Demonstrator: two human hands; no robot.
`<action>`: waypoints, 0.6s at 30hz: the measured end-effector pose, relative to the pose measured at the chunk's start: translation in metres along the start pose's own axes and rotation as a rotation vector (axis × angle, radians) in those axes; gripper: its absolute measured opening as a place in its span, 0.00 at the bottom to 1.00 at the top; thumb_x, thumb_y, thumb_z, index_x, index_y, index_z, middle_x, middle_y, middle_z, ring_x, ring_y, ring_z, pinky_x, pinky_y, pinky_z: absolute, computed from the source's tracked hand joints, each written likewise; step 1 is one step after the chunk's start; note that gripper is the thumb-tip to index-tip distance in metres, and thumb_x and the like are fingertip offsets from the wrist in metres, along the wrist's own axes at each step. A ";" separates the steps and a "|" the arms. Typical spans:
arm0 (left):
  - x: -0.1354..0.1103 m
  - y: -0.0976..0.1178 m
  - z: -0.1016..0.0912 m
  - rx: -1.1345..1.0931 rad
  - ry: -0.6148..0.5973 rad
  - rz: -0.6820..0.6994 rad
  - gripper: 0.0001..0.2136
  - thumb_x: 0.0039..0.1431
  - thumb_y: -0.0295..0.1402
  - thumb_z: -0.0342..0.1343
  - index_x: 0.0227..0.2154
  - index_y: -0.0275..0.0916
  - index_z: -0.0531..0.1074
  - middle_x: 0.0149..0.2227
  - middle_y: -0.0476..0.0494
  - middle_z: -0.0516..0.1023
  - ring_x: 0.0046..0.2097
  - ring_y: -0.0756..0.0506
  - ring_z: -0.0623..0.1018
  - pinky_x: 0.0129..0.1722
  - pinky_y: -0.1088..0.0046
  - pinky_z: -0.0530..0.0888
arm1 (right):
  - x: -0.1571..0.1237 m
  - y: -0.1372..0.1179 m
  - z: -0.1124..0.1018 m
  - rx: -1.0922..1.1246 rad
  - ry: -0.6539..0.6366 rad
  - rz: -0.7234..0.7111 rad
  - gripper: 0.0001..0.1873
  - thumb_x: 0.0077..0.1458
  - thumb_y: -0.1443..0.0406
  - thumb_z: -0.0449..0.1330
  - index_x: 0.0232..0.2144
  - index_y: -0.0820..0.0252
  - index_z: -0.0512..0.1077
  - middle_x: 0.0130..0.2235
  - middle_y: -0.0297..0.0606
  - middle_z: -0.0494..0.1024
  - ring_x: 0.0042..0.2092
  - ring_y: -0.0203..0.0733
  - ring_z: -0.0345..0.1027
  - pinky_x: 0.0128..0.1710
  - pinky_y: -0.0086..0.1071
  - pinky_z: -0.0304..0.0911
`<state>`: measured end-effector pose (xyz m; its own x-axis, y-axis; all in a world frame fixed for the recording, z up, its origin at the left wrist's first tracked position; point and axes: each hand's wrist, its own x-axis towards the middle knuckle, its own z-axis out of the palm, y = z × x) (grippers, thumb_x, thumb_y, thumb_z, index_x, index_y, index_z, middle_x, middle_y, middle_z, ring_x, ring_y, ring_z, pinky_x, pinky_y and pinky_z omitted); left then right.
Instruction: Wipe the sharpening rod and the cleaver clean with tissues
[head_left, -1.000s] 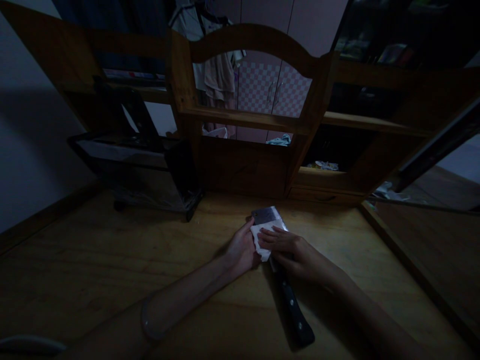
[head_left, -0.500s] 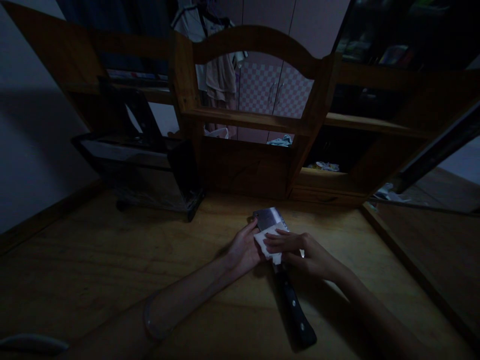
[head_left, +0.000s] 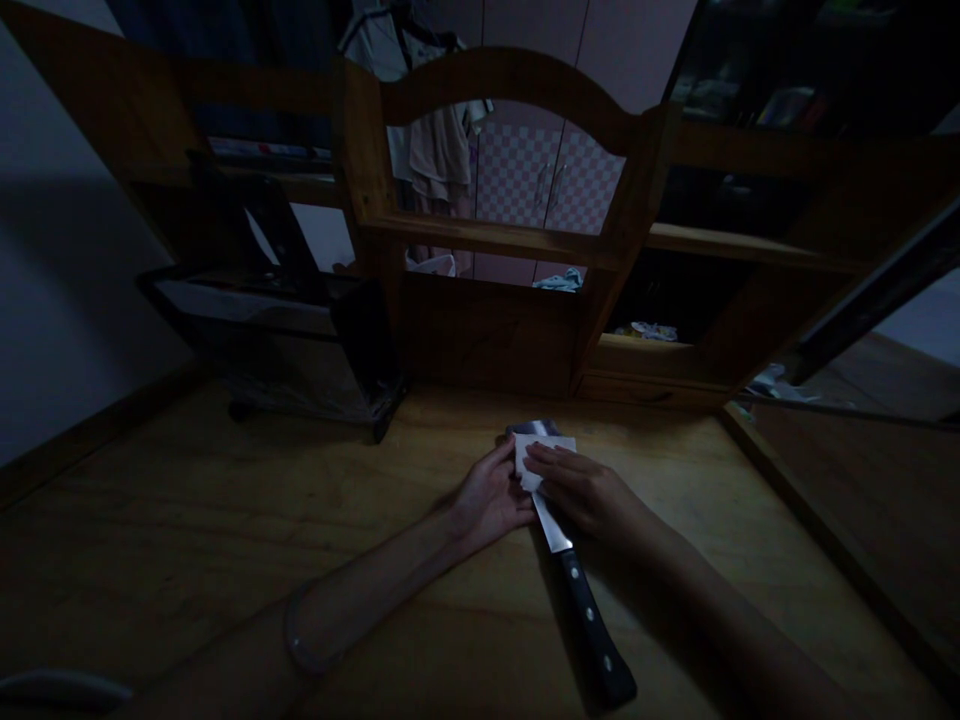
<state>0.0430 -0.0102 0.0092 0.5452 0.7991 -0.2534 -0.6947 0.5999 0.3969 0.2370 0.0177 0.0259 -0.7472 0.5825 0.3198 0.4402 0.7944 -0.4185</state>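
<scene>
A cleaver (head_left: 592, 622) with a broad steel blade and a black riveted handle points away from me, its handle toward the front of the wooden table. My left hand (head_left: 489, 502) holds the blade from the left, palm up, thumb at its edge and the other fingers partly hidden beneath. Across the blade lies a folded white cloth or tissue (head_left: 526, 460); which of the two I cannot tell. My right hand (head_left: 591, 492) presses it flat against the steel with its fingers. Bare metal shows beyond the white piece and between it and the handle.
A black-framed rack (head_left: 292, 320) stands on the table (head_left: 225, 540) at the back left. Behind rises a wooden shelf unit (head_left: 487, 238) with a small drawer (head_left: 660, 394). Beyond it hang clothes (head_left: 441, 155). A white curved object (head_left: 64, 685) shows at the lower left.
My right hand has slid the white piece away from the handle, toward the blade's far end, uncovering steel near the handle. My left hand stays in nearly the same place.
</scene>
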 end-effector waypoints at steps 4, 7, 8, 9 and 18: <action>0.001 0.000 -0.001 0.067 0.041 -0.026 0.24 0.61 0.50 0.50 0.47 0.32 0.67 0.38 0.34 0.77 0.38 0.41 0.78 0.48 0.61 0.68 | -0.002 0.015 0.001 -0.100 0.026 0.094 0.23 0.64 0.67 0.51 0.60 0.54 0.64 0.61 0.41 0.68 0.61 0.46 0.62 0.60 0.43 0.61; -0.001 0.000 0.000 0.091 0.046 -0.018 0.24 0.62 0.50 0.48 0.48 0.31 0.66 0.39 0.31 0.77 0.39 0.40 0.78 0.49 0.60 0.68 | -0.005 0.024 0.003 -0.208 0.036 0.161 0.22 0.64 0.66 0.50 0.59 0.56 0.66 0.60 0.42 0.69 0.59 0.47 0.65 0.59 0.41 0.62; -0.002 0.000 0.001 0.096 0.047 -0.013 0.24 0.62 0.49 0.48 0.48 0.31 0.66 0.40 0.30 0.77 0.39 0.39 0.79 0.49 0.60 0.68 | -0.005 0.025 0.003 -0.250 0.030 0.183 0.21 0.64 0.66 0.49 0.58 0.57 0.67 0.60 0.42 0.69 0.58 0.47 0.66 0.58 0.41 0.63; -0.002 0.000 0.002 0.100 0.049 -0.010 0.24 0.62 0.49 0.47 0.49 0.31 0.66 0.41 0.29 0.77 0.39 0.39 0.79 0.49 0.59 0.68 | -0.006 0.025 0.002 -0.294 0.017 0.209 0.21 0.64 0.65 0.49 0.58 0.57 0.67 0.59 0.42 0.69 0.56 0.47 0.68 0.56 0.40 0.65; -0.003 0.001 0.004 0.111 0.080 -0.019 0.25 0.61 0.49 0.49 0.49 0.30 0.65 0.42 0.27 0.76 0.40 0.38 0.79 0.48 0.59 0.69 | -0.006 0.018 -0.015 -0.552 0.151 0.536 0.18 0.64 0.61 0.50 0.52 0.55 0.72 0.43 0.44 0.82 0.38 0.51 0.78 0.36 0.39 0.71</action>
<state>0.0431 -0.0121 0.0141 0.5157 0.7909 -0.3293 -0.6259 0.6103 0.4856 0.2570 0.0312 0.0293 -0.3041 0.8965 0.3223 0.9352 0.3454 -0.0784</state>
